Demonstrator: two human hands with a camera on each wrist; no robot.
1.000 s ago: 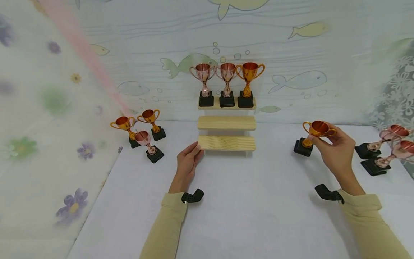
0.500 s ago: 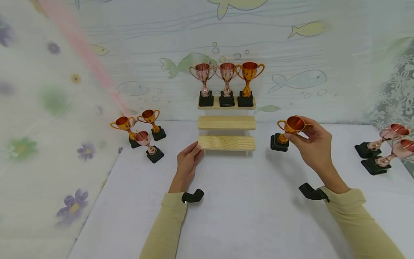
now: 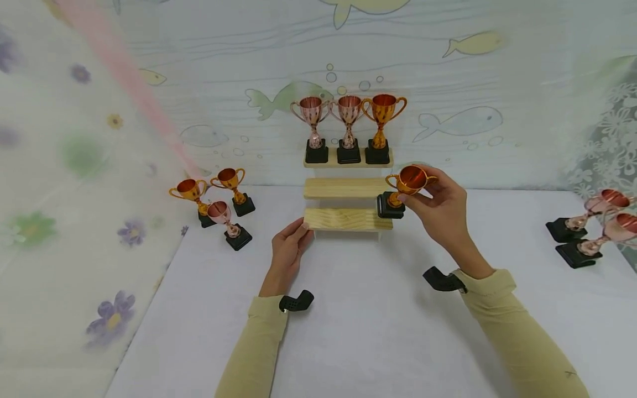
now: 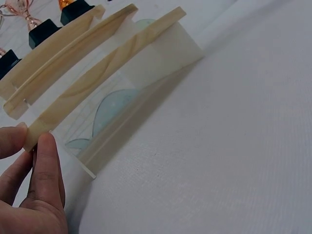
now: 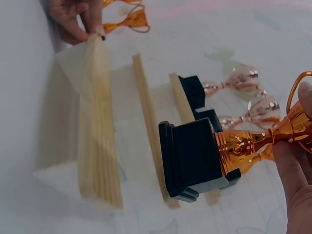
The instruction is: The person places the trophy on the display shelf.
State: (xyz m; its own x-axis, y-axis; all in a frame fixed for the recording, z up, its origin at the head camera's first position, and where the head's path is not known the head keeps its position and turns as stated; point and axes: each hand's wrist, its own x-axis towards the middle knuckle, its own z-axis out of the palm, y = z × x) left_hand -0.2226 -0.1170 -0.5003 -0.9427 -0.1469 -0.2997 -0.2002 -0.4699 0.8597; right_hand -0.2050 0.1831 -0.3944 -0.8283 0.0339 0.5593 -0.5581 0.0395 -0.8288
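My right hand [image 3: 442,207] pinches a gold trophy [image 3: 412,181] by its cup and stem. The trophy's black base [image 5: 195,153] overlaps the right end of the lower wooden steps in the head view, and in the right wrist view it hangs apart from the lowest step. With thumb and fingertips my left hand [image 3: 288,251] pinches the left end of the lowest step [image 4: 92,80] of a three-step wooden stand. On the top step [image 3: 332,164] stand two rose-gold trophies [image 3: 312,113] and one gold trophy [image 3: 383,113] in a row. The middle step [image 3: 343,188] bears nothing.
Two gold trophies [image 3: 229,179] and a rose-gold trophy [image 3: 220,213] stand on the white table [image 3: 348,331] to the left. At the far right are two more rose-gold trophies [image 3: 604,204]. A fish-patterned cloth [image 3: 224,83] hangs close behind the stand.
My right hand has carried the gold trophy leftward and slightly up, from near the right-hand trophies to the stand's right end. The left hand has stayed on the lowest step.
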